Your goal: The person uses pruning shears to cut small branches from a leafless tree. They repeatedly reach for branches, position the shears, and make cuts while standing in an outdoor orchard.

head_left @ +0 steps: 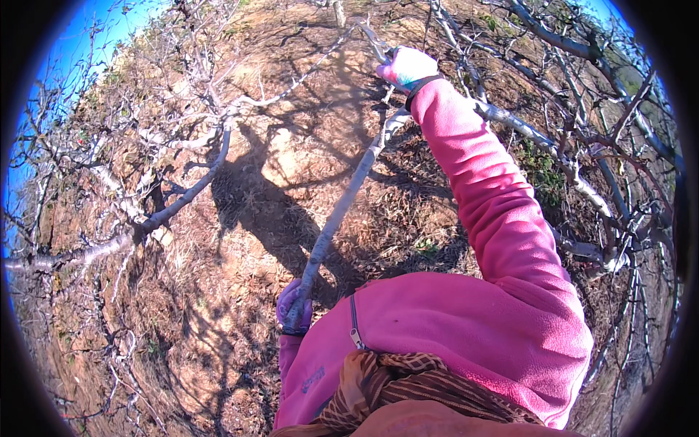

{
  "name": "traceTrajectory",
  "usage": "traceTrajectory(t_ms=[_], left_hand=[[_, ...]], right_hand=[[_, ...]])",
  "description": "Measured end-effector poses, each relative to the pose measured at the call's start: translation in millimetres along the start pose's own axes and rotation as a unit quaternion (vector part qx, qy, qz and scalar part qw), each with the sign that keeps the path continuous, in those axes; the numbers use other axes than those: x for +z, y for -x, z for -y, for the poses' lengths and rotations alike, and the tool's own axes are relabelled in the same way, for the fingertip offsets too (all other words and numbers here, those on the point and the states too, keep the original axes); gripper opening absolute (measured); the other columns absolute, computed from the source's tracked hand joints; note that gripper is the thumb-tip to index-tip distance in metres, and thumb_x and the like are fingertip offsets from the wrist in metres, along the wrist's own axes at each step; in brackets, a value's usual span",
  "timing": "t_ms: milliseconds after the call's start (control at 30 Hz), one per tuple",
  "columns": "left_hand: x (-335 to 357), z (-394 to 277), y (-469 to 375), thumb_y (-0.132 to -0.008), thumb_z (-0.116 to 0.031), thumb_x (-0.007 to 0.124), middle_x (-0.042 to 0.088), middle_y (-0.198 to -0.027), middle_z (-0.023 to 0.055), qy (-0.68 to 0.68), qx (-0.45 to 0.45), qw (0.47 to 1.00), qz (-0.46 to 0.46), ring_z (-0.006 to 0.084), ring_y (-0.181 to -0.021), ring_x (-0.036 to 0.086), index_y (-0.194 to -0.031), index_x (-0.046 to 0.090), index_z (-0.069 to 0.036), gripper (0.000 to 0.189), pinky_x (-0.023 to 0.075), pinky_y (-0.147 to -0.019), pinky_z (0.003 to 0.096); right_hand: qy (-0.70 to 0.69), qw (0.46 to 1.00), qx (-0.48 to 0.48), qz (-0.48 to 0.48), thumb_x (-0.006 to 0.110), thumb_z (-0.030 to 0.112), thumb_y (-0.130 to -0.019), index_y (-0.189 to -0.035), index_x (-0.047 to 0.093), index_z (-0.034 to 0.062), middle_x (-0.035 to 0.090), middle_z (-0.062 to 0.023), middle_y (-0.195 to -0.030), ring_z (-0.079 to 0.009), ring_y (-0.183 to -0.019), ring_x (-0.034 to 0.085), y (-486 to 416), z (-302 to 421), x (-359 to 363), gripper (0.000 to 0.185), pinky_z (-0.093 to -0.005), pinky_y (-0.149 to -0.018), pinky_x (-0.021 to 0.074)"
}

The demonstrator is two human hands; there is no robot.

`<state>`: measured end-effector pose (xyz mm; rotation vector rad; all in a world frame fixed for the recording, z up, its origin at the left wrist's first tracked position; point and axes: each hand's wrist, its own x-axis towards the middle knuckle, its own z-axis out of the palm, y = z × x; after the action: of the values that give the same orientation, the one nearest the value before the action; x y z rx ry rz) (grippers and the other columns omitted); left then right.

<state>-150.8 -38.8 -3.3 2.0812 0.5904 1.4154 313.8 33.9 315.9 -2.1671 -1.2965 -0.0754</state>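
My right hand (409,68), in a pale glove with coloured patches, is closed around a slim grey object (374,42) at the top centre; whether it is a tool or a branch cannot be told. Below this hand, a thick, smooth bare branch (341,205) slants down to the lower left. At its lower end is my left hand (295,306), in a purple glove, beside my body. The branch passes in front of the left palm and hides part of it, so its grip is unclear. Both arms are in pink fleece sleeves.
Bare, forked tree limbs (183,199) reach in from the left. More tangled branches (524,128) fill the right side, close to my right arm. Dry, sloping ground (256,262) with grass, leaf litter and shadows lies below. A patterned scarf (404,377) hangs at my chest.
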Motion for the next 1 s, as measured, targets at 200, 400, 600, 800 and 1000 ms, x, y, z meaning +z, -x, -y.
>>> traceTrajectory(t_ms=[200,400,600,800,1000], left_hand=[[1,-1,0,-0.07,-0.004,0.067,0.057,-0.117,0.0171,0.01,-0.009,1.0,-0.008,0.0307,-0.106,0.058,-0.112,0.051,-0.015,0.046,0.0472,-0.091,0.0402],[1,-4,1,-0.07,-0.001,0.066,0.057,-0.117,0.0168,-0.004,-0.013,1.0,-0.004,0.0304,-0.105,0.058,-0.113,0.05,-0.014,0.048,0.0475,-0.09,0.0397],[1,0,5,-0.07,0.0,0.065,0.057,-0.116,0.0165,-0.017,-0.003,1.0,-0.011,0.0301,-0.104,0.058,-0.113,0.05,-0.014,0.047,0.0484,-0.089,0.0388],[1,-5,6,-0.071,0.001,0.065,0.057,-0.117,0.0168,-0.001,-0.021,1.0,-0.007,0.0298,-0.105,0.058,-0.114,0.05,-0.014,0.048,0.0479,-0.09,0.0394],[-1,-11,4,-0.07,0.002,0.064,0.056,-0.118,0.0174,0.024,-0.036,0.999,-0.002,0.03,-0.107,0.057,-0.114,0.049,-0.014,0.049,0.047,-0.091,0.0397]], right_hand=[[0.199,0.98,0.01,-0.022,0.06,0.038,-0.083,-0.105,0.061,0.0048,0.066,-0.0117,-0.09,-0.0204,-0.078,0.064,17,1,-14,0.039,-0.0328,-0.069,0.0524],[0.228,0.972,0.041,0.033,0.046,0.045,-0.094,-0.114,0.06,0.0068,0.065,-0.0088,-0.09,-0.0146,-0.076,0.064,30,-2,-21,0.045,-0.0287,-0.068,0.0533],[0.292,0.955,0.013,0.044,0.046,0.048,-0.09,-0.115,0.059,0.0092,0.066,-0.0081,-0.091,-0.0168,-0.08,0.065,37,-8,-23,0.048,-0.0326,-0.07,0.0531],[0.091,0.991,0.056,0.082,0.038,0.048,-0.096,-0.106,0.062,0.0018,0.064,-0.0101,-0.078,-0.0167,-0.063,0.061,30,-13,-22,0.054,-0.0322,-0.066,0.053],[0.004,0.994,0.07,0.082,0.051,0.035,-0.091,-0.095,0.066,0.0006,0.064,-0.0116,-0.087,-0.0161,-0.074,0.061,11,-18,-19,0.038,-0.0318,-0.071,0.0511]])
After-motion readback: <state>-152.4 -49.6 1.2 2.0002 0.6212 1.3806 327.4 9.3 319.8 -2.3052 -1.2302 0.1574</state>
